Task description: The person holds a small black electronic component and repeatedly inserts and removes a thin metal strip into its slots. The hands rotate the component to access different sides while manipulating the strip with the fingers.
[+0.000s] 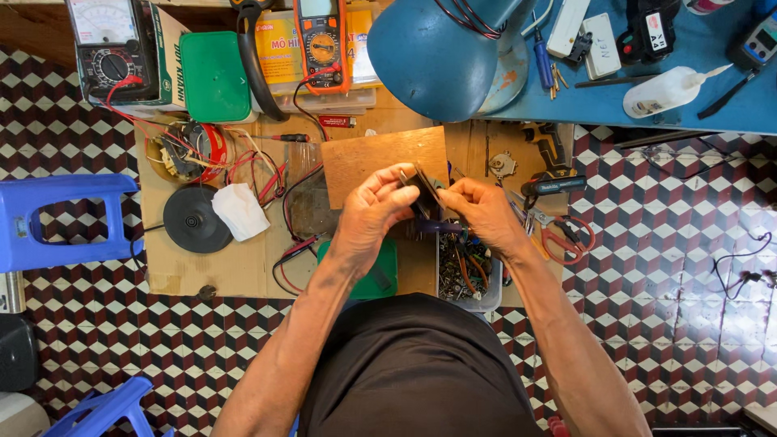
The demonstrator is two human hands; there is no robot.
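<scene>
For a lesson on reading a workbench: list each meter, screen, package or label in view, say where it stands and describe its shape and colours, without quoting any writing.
Analog meter: top left, black case, white dial, red leads.
Digital meter: top centre, orange and black, grey screen, round dial.
Yellow package: beneath the digital meter, flat, red print.
Cardboard box: beside the analog meter, white with green print.
Small meter: top right, on the blue table.

Small flat part (422, 188) between both hands, above parts tray (468, 275).

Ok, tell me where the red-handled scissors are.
In the head view, the red-handled scissors lie on the tiled floor just beyond the right hand, below the cordless drill.
</scene>
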